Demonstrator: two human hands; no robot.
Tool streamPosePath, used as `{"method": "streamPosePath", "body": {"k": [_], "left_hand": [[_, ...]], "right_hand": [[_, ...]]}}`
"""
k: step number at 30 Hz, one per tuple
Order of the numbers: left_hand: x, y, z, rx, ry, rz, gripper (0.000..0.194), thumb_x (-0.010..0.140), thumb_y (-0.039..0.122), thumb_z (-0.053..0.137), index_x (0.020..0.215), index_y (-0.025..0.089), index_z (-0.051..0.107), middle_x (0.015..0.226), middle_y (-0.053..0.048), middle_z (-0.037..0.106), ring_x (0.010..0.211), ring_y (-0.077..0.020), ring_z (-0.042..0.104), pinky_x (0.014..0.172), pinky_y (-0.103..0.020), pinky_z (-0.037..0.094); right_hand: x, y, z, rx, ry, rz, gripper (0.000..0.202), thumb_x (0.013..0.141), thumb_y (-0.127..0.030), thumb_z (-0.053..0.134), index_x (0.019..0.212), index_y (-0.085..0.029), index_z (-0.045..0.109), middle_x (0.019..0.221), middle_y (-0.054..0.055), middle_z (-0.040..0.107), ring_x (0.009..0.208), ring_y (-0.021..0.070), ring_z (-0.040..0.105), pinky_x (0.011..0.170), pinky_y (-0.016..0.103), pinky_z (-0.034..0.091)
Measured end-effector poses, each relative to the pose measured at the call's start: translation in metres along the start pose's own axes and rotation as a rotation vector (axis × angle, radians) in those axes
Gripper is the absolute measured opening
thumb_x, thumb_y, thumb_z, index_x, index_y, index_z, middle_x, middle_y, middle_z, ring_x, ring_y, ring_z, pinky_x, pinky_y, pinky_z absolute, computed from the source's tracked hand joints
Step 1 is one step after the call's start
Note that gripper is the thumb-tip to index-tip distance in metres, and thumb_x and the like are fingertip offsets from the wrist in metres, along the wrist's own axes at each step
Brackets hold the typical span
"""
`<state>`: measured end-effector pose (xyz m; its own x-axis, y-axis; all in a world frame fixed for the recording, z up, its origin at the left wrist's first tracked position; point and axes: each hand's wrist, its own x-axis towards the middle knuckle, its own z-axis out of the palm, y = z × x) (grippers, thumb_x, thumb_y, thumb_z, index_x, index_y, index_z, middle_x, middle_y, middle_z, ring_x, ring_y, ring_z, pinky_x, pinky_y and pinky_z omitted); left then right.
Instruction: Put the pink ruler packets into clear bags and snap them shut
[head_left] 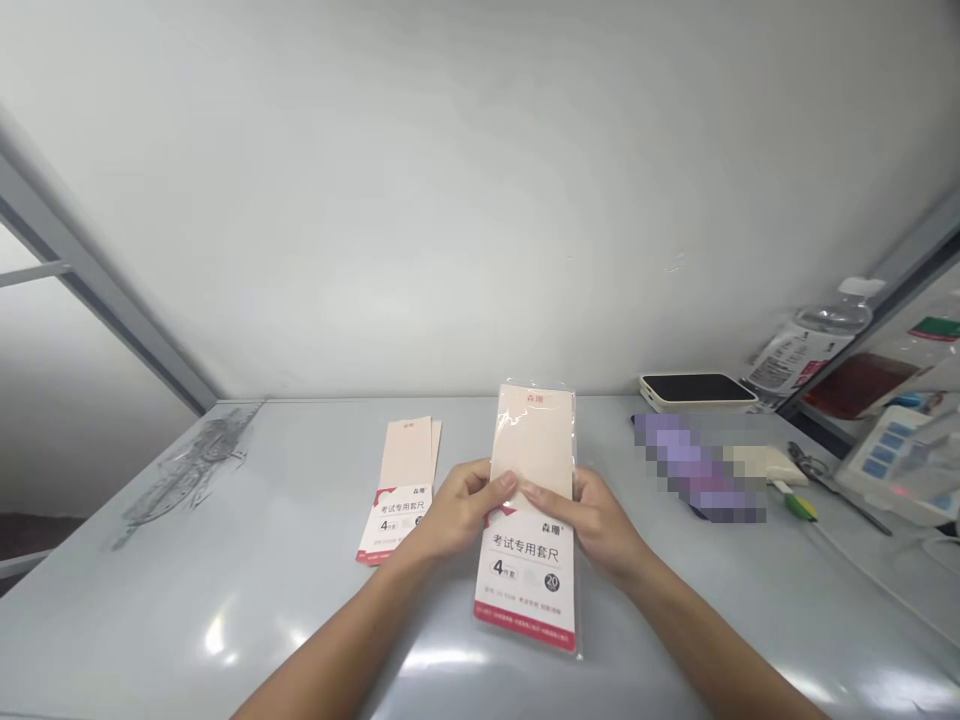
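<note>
Head view: one clear-wrapped packet (529,530), pale pink above, white with red trim below, printed "4" and "20", being held in front of the person, near the middle of the surface (285,620); whether its lower end is touching down, cannot tell.

Hands, two: left hand (465,510) gripping the packet's left edge, right hand (598,520) gripping its right edge, both thumbs pressing on the front face, fingers curling behind.

Matching packets (397,485), apparently two, overlapping: lying left of the held one, lower corner partly hidden by the left forearm.

Right side: a purple item (686,460), pixelated, lying on the surface; a dark-screened phone (697,388) lying behind it; a white-capped bottle (821,330) leaning near the frame; a white cable (862,560) running from a green-and-yellow piece (801,508).

Left side: a dark sketch-like marking (191,470) showing on the surface.

Back: a pale wall (450,200) standing behind everything.
</note>
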<state>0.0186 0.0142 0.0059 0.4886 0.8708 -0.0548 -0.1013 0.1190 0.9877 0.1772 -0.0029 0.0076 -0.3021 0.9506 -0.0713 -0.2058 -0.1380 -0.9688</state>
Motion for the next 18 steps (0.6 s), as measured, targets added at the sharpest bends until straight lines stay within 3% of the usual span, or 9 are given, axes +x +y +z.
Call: {"method": "streamPosePath", "body": {"k": [4,8,12,15,18], "left_hand": [[0.001,0.002,0.002,0.034,-0.002,0.014,0.034,0.077,0.046,0.051,0.066,0.014,0.05,0.059,0.0,0.047,0.052,-0.0089,0.044,0.047,-0.021,0.031],[0.002,0.001,0.001,0.165,0.068,0.032,0.037,0.078,0.049,0.047,0.064,0.015,0.049,0.06,-0.001,0.05,0.054,-0.0107,0.047,0.05,-0.023,0.034],[0.002,-0.008,-0.008,0.678,0.203,-0.078,0.044,0.078,0.055,0.039,0.056,0.018,0.044,0.055,-0.001,0.049,0.049,-0.0123,0.044,0.047,-0.024,0.028],[0.002,-0.015,-0.011,1.076,0.317,-0.175,0.048,0.078,0.057,0.035,0.048,0.019,0.037,0.046,0.0,0.042,0.044,-0.0134,0.04,0.045,-0.026,0.023],[0.003,-0.017,-0.011,1.288,0.337,-0.212,0.047,0.08,0.055,0.031,0.05,0.019,0.039,0.049,-0.002,0.045,0.045,-0.0158,0.044,0.046,-0.027,0.024]], "right_hand": [[0.001,0.002,0.0,-0.017,-0.012,-0.036,0.024,0.073,-0.037,0.061,0.081,-0.015,0.064,0.074,0.007,0.068,0.068,0.0216,0.064,0.06,0.031,0.048],[0.005,0.005,-0.004,-0.125,0.032,-0.023,0.029,0.073,-0.042,0.06,0.081,-0.015,0.063,0.078,0.008,0.068,0.071,0.022,0.063,0.061,0.031,0.048],[0.01,0.011,-0.013,-0.341,0.04,0.091,0.032,0.076,-0.044,0.054,0.093,-0.017,0.058,0.084,0.006,0.067,0.074,0.0216,0.063,0.063,0.031,0.048],[0.013,0.02,-0.018,-0.697,0.155,0.13,0.035,0.077,-0.045,0.05,0.101,-0.019,0.054,0.076,0.004,0.066,0.067,0.021,0.062,0.056,0.03,0.045],[0.015,0.028,-0.016,-1.059,0.249,0.155,0.042,0.078,-0.047,0.046,0.107,-0.017,0.051,0.068,0.004,0.063,0.067,0.0227,0.06,0.052,0.029,0.04]]}}
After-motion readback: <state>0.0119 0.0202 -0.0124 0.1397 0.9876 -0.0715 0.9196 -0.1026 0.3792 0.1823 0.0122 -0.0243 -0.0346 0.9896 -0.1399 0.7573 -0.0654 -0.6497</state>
